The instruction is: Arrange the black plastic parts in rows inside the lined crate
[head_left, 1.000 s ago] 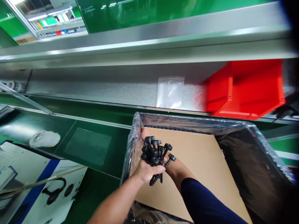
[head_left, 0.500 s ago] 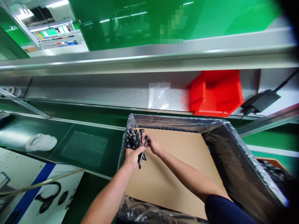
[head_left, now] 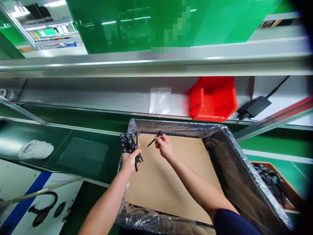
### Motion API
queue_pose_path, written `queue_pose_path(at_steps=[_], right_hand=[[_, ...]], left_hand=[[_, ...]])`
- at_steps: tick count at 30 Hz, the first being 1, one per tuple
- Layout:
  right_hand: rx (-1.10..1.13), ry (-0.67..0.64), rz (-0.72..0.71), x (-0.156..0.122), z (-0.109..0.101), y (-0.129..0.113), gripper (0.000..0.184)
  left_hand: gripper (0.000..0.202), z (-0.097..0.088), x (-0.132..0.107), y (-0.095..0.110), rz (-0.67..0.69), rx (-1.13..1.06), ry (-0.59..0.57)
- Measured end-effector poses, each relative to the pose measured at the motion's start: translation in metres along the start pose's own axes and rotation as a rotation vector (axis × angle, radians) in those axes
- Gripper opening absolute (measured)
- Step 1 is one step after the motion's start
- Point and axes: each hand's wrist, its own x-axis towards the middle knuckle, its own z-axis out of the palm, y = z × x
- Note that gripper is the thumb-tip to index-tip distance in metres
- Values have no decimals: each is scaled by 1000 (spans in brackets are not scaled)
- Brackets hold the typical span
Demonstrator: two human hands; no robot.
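My left hand point(head_left: 129, 160) is closed around a bunch of black bolts point(head_left: 128, 143) with thick round heads and long dark shanks. It is over the left side of a box lined with clear plastic point(head_left: 234, 153). Pinched in the fingers of my right hand point(head_left: 164, 146) is a single black bolt point(head_left: 152, 142), its head up and its shank slanting down to the left, apart from the bunch. Beneath both hands lies a flat brown cardboard sheet point(head_left: 171, 186) inside the box.
A red bin point(head_left: 217, 101) stands behind the box, with a clear plastic bag point(head_left: 160, 100) to its left and a black power adapter point(head_left: 255, 106) to its right. An orange-brown tray point(head_left: 288, 186) at right holds several black parts. A tape roll point(head_left: 36, 149) lies left.
My right hand has drawn away to the right from the bunch with one bolt in its fingers. The left hand still grips the rest. The view has shifted slightly.
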Motion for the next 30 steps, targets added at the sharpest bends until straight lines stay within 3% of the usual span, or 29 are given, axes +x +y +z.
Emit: queue_pose_path(at_steps=[3,7,10,14,21,27,30], right_hand=[[-556,-50,-249,38,-9,31,12],[-1225,-445,-321,66,6,85,17],[-1441,-618,-400,76,25,112,24],[-1478,-679,-471,85,42,127,31],[-1479,-657,-475,80,48,128,33],[-1477,-622,-420,74,56,120,28],[-1345,-548,-321,72,59,112,32]], left_hand=[[42,-2,5,5,45,-71,55],[43,-1,7,8,45,-109,84],[43,-1,8,7,21,-133,103],[44,-1,9,5,16,-125,117],[46,1,9,8,30,-90,104],[43,-3,13,1,96,-38,113],[37,-3,13,2,91,-32,119]])
